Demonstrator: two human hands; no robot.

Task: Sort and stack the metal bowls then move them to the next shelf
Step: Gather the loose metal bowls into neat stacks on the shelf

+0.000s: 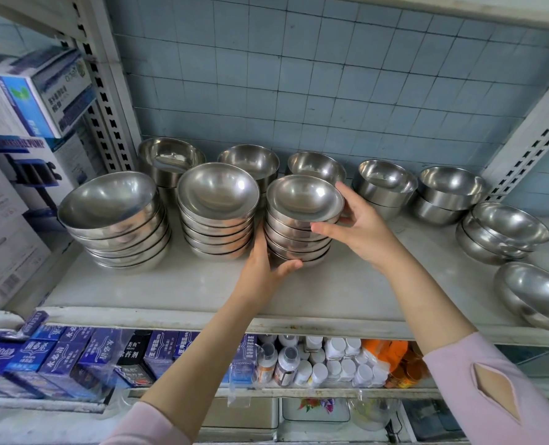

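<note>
Several stacks of shiny metal bowls stand on a white shelf [176, 284]. The middle small stack [302, 216] is between my hands. My left hand [263, 268] grips its bottom, thumb curled under the lowest bowl. My right hand [359, 226] holds the top bowls at their right rim, thumb in front and fingers behind. To the left are a medium stack [217, 208] and a large stack [115, 220]. More bowls stand behind [170, 159] [250, 162] [318, 167].
Short stacks of bowls stand at the right [385, 187] [449, 191] [501, 232], with a lone bowl [536, 293] near the shelf's front right edge. Boxes [35, 94] fill the shelf unit to the left. Blue boxes [58, 358] and white bottles [318, 361] fill the shelf below.
</note>
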